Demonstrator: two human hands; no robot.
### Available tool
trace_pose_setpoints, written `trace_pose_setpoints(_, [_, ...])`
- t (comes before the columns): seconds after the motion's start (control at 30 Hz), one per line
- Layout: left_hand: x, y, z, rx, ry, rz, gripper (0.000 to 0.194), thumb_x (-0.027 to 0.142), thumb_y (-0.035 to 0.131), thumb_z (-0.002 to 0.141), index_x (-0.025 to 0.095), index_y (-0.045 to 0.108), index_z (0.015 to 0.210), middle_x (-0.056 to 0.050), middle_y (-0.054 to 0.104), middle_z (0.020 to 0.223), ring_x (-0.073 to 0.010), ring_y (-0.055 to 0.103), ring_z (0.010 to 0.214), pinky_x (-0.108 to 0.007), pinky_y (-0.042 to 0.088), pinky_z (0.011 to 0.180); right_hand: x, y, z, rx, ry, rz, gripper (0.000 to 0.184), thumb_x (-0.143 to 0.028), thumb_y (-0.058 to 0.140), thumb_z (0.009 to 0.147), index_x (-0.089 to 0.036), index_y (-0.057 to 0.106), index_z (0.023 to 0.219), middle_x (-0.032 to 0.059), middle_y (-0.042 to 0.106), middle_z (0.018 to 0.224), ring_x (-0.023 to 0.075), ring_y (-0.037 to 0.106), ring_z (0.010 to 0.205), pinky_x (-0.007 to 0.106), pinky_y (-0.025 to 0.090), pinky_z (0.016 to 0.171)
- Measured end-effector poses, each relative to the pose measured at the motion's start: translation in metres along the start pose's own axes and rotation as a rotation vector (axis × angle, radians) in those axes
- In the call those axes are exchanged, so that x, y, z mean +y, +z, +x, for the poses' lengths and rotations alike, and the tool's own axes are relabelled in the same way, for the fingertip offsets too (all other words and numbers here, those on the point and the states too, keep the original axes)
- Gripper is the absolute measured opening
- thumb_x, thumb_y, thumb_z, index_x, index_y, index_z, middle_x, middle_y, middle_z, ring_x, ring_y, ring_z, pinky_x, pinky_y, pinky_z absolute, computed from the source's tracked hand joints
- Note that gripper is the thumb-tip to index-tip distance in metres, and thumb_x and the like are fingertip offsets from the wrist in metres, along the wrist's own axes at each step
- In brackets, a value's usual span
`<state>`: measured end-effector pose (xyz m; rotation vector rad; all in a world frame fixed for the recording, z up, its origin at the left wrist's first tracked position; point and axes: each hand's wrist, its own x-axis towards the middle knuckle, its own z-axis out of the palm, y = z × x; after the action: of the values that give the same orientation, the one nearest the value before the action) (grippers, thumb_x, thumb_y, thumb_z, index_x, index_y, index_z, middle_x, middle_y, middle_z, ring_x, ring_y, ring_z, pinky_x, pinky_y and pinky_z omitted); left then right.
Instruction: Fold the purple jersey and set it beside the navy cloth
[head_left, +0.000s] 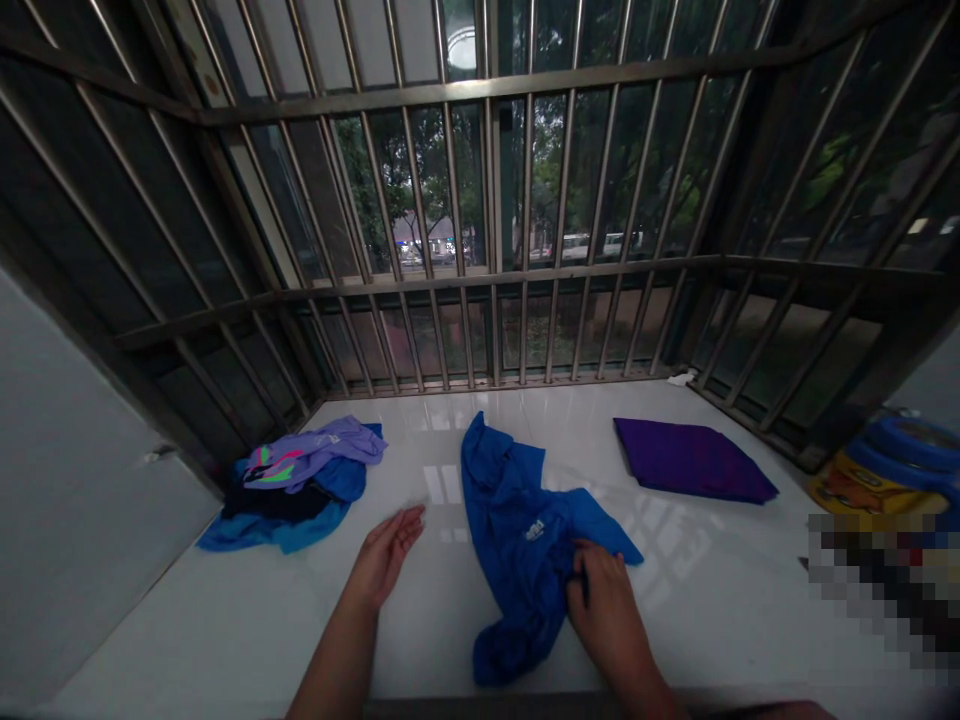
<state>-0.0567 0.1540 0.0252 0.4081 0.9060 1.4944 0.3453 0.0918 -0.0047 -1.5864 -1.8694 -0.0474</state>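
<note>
A crumpled blue shirt with a small white logo lies on the white sill surface in front of me. My right hand rests on the shirt's right side, with thumb and fingers pinching a fold of the cloth. My left hand hovers flat just left of the shirt, fingers stretched out and holding nothing.
A pile of clothes, lilac on top with blue beneath, lies at the left. A folded purple garment sits at the right. Metal window bars close off the back and sides. Blue and yellow items stand at the far right.
</note>
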Motion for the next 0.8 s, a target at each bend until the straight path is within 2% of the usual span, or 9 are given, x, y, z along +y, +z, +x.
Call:
trace_pose_setpoints(0.07, [-0.004, -0.004, -0.001, -0.013, 0.025, 0.006, 0.010, 0.017, 0.080, 0.092, 0.010, 0.083, 0.098, -0.019, 0.085, 0.115, -0.0234, 0.082, 0.097, -0.036, 0.066, 0.095, -0.002, -0.006, 0.000, 0.006, -0.006, 0.003, 0.019, -0.016, 0.053, 0.091, -0.025, 0.066, 0.102, 0.0124, 0.076, 0.127, 0.0338, 0.069, 0.124, 0.065, 0.039, 0.122])
trace_pose_setpoints(0.23, [-0.001, -0.009, 0.003, 0.059, 0.009, -0.073, 0.012, 0.016, 0.070, 0.097, 0.014, 0.081, 0.093, -0.014, 0.086, 0.103, -0.0212, 0.082, 0.091, -0.036, 0.068, 0.090, -0.015, -0.019, 0.002, -0.044, -0.085, -0.014, 0.020, -0.014, 0.057, 0.091, -0.027, 0.069, 0.100, 0.0086, 0.075, 0.130, 0.0309, 0.069, 0.123, 0.071, 0.026, 0.129])
trace_pose_setpoints(0.37, [-0.002, -0.006, 0.002, 0.080, 0.020, -0.078, 0.012, 0.013, 0.069, 0.096, 0.014, 0.079, 0.090, -0.012, 0.085, 0.094, -0.0211, 0.082, 0.089, -0.036, 0.069, 0.088, -0.016, -0.022, 0.003, -0.065, -0.073, -0.008, 0.020, -0.014, 0.056, 0.093, -0.027, 0.069, 0.098, 0.0087, 0.075, 0.128, 0.0300, 0.069, 0.126, 0.068, 0.029, 0.129])
trace_pose_setpoints(0.53, [-0.002, -0.004, -0.001, 0.089, 0.036, -0.089, 0.012, 0.010, 0.068, 0.097, 0.013, 0.079, 0.093, -0.010, 0.083, 0.093, -0.0186, 0.081, 0.084, -0.035, 0.070, 0.085, -0.015, -0.022, 0.004, -0.082, -0.043, 0.011, 0.019, -0.014, 0.055, 0.094, -0.026, 0.069, 0.098, 0.0097, 0.075, 0.128, 0.0303, 0.068, 0.128, 0.067, 0.034, 0.127])
trace_pose_setpoints(0.7, [0.001, -0.002, -0.002, 0.094, 0.033, -0.092, 0.015, 0.007, 0.065, 0.099, 0.011, 0.078, 0.094, -0.010, 0.082, 0.092, -0.0172, 0.080, 0.081, -0.035, 0.070, 0.085, -0.016, -0.023, 0.005, -0.097, -0.043, 0.025, 0.018, -0.015, 0.054, 0.094, -0.027, 0.068, 0.097, 0.0108, 0.075, 0.128, 0.0318, 0.069, 0.127, 0.070, 0.033, 0.126])
trace_pose_setpoints(0.8, [0.003, 0.000, -0.004, 0.092, 0.030, -0.092, 0.015, 0.007, 0.065, 0.099, 0.012, 0.078, 0.093, -0.009, 0.082, 0.092, -0.0174, 0.080, 0.080, -0.035, 0.070, 0.084, -0.017, -0.022, 0.005, -0.076, -0.045, 0.021, 0.019, -0.015, 0.054, 0.094, -0.028, 0.068, 0.097, 0.0104, 0.076, 0.127, 0.0315, 0.069, 0.126, 0.068, 0.033, 0.127])
